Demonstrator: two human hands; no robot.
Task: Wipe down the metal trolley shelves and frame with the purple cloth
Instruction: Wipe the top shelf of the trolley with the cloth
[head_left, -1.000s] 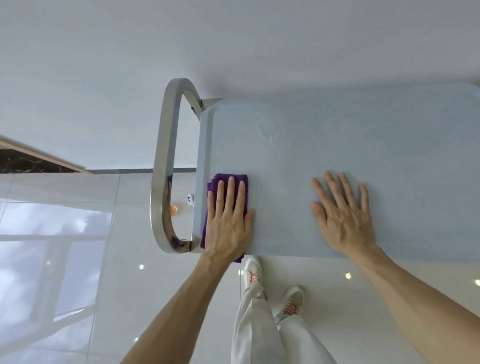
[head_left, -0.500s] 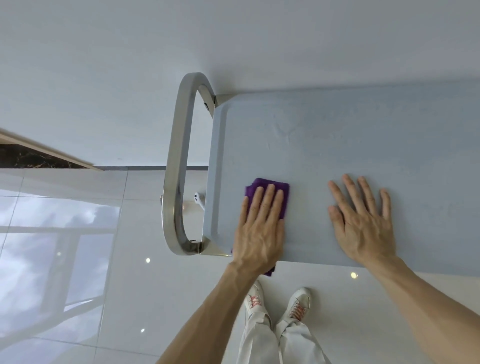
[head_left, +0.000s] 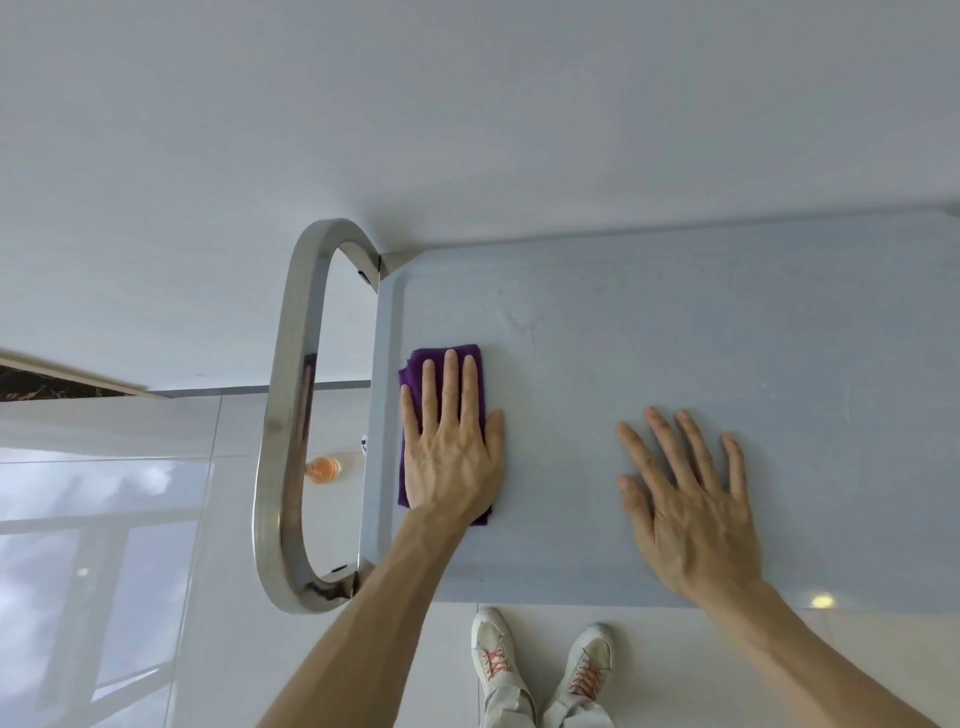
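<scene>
- A glossy white tiled floor (head_left: 130, 519) is seen at the left, with window reflections across it.
- The trolley's polished steel handle loop (head_left: 283, 441) is set upright at 9 o'clock of the top shelf, joined to it at the far and near corners.
- A small orange object (head_left: 323, 469) is glimpsed through the loop, on the floor below; what it is cannot be told.
- The metal trolley's top shelf (head_left: 675, 338) is spread flat from the loop to the right edge of the view, backed by a white wall.
- The purple cloth (head_left: 415, 374) is laid folded on the shelf's left end, just inside the raised rim.
- The left hand (head_left: 452, 447) is pressed flat on the cloth, fingers straight and close together, pointed to 12 o'clock, thumb out to the right.
- The right hand (head_left: 685, 499) is rested palm-down on the bare shelf at 3 o'clock of the cloth, well apart from it, fingers spread wide and nothing held.
- Two white lace-up shoes (head_left: 540, 660) are seen on the floor at 6 o'clock, just below the shelf's near edge.
</scene>
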